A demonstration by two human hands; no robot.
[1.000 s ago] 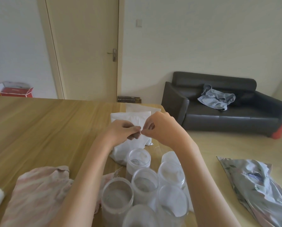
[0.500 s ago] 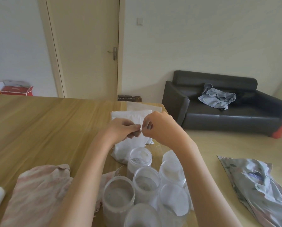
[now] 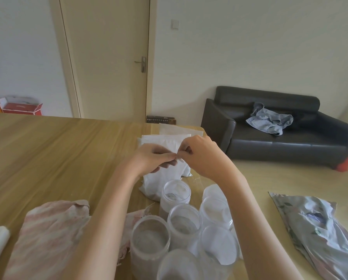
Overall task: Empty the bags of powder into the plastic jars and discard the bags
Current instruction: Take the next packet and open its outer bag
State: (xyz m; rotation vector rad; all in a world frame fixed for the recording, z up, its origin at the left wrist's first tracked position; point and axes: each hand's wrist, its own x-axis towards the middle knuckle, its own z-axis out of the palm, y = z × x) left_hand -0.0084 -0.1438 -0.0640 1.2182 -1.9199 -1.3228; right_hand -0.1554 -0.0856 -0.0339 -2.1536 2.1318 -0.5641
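Head view: both hands met above the cluster of open plastic jars [image 3: 184,223], the left hand [image 3: 152,159] and right hand [image 3: 202,156] each pinching the top edge of a white bag of powder [image 3: 165,174] at nearly the same spot, fingertips almost touching. The bag hung just beyond the jars, its long axis running down from the pinch toward the table [image 3: 47,154], its lower end close behind the farthest jar. Neither hand sat clearly nearer; the grip was shared. More white bags [image 3: 169,137] lay flat beyond the jars. Opening the top seemed the step in hand, with the pour to fall toward the jars directly below.
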